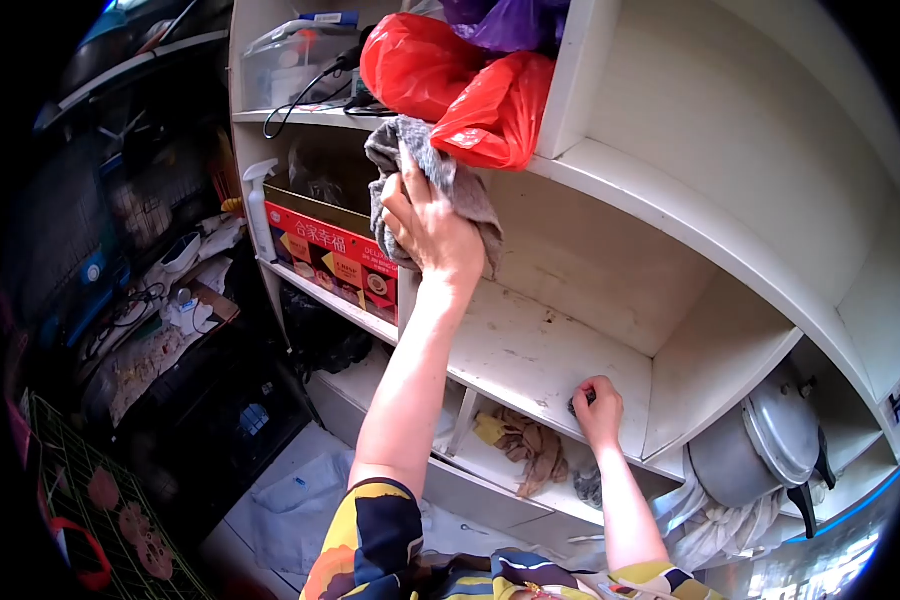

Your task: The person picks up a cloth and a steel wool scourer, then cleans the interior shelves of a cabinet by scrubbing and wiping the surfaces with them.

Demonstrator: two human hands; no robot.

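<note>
Head view, from left to right: beside a red box (335, 258), the left hand (432, 232) has its bent fingers slightly spread, gripping a grey cloth (473, 205) against the shelf upright, just below a red plastic bag (500, 112). The cloth looks crumpled and mottled. Further right, the right hand (600, 408) curls tightly around a dark lump (577, 403), mostly hidden, at the shelf board (535, 335).

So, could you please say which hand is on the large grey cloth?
The left hand, higher up; the right hand, lower, is well away from that cloth.
</note>
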